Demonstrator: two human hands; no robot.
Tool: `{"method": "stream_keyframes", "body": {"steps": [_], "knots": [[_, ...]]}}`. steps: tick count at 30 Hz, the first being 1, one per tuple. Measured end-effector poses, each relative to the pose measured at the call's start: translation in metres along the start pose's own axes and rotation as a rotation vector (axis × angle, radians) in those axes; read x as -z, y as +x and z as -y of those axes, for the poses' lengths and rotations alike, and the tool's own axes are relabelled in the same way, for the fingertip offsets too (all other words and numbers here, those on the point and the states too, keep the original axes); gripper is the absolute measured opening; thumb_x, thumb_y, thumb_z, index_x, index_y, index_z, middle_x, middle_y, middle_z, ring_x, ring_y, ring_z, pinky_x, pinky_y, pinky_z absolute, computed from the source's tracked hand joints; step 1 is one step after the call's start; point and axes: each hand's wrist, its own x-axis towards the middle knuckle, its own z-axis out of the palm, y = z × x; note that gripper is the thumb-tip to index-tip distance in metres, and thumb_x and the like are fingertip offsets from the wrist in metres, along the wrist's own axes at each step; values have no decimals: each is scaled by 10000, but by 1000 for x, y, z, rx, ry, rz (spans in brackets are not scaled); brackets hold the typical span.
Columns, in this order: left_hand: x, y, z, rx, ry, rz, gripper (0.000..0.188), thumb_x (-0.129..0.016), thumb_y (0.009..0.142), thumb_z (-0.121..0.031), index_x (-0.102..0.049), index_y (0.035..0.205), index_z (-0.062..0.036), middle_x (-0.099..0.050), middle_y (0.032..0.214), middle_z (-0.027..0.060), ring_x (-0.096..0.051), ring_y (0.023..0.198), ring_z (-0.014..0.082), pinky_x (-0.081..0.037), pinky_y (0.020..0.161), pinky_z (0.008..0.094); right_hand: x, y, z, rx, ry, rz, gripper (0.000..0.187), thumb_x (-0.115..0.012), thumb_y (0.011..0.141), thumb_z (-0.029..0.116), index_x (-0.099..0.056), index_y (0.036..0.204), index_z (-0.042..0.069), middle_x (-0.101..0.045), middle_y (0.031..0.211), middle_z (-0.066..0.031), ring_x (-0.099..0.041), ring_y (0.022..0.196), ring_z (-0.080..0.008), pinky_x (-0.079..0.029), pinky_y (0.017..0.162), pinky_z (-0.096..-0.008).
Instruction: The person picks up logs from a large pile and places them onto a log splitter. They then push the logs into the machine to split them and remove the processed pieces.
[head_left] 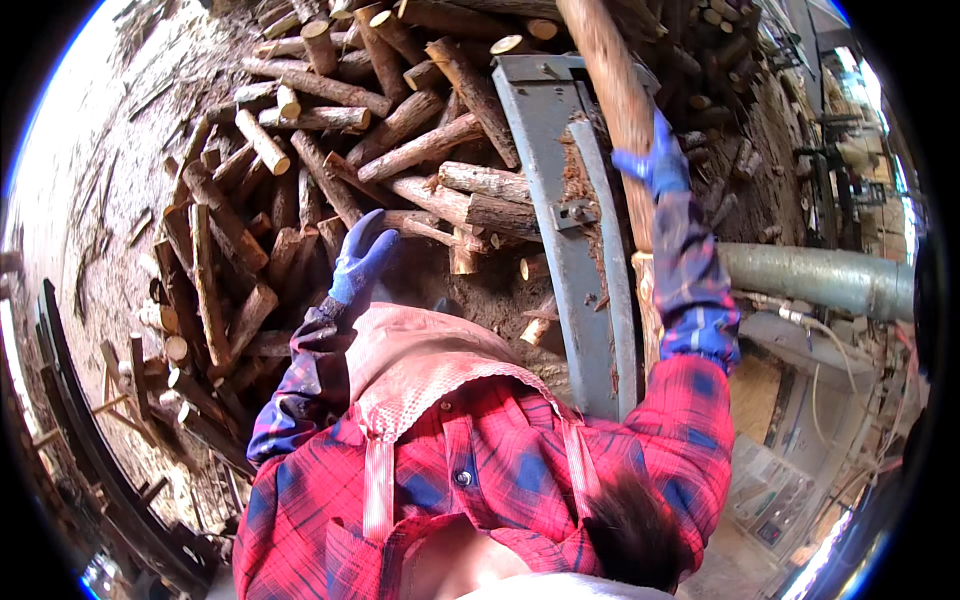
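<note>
One log (614, 75) lies along the right of the metal channel (533, 130), clasped by the right hand (660, 165); positioning seems in hand, calling next for steady alignment. Left hand (360, 265): spread, empty, left of the channel.

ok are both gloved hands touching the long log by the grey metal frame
No, only the right hand touches the long log; the left hand is open, well apart from it.
</note>
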Motion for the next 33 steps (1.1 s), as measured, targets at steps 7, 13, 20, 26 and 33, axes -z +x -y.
{"method": "stream_keyframes", "body": {"steps": [7,13,20,26,33], "knots": [[86,17,28,-18,339,-135,563,-696,896,-304,-498,1339,-19,-565,1255,127,-518,1172,239,-420,1002,349,-14,-50,-46,90,-366,-53,938,-796,687,448,-365,1418,48,-466,1379,-245,-491,1240,-384,-410,1034,-491],[248,52,131,414,419,-372,864,-783,746,-506,-475,1351,28,-561,1314,219,-530,1239,305,-430,1019,379,-57,-49,100,600,-188,-488,709,-750,790,299,-464,1352,-27,-543,1279,-263,-551,1166,-386,-449,996,-482],[484,62,140,733,698,-844,834,-805,693,-479,-504,1298,11,-587,1259,233,-552,1201,365,-450,1004,416,-235,-119,264,476,144,505,773,-732,818,213,-345,1444,-23,-427,1418,-214,-470,1261,-328,-372,1062,-429],[646,44,131,927,1095,-1023,1179,-822,618,-569,-219,1501,-73,-340,1500,163,-296,1406,327,-262,1145,443,-323,-117,287,-120,187,999,755,-698,844,117,-310,1491,80,-431,1450,-103,-492,1234,-247,-409,1005,-368],[725,65,142,638,1325,-943,1059,-863,515,-448,-401,1384,-57,-606,1185,215,-598,1105,357,-500,935,424,-401,-97,235,-343,362,889,710,-648,855,26,-311,1479,50,-468,1351,-156,-533,1141,-205,-485,924,-316]]}}
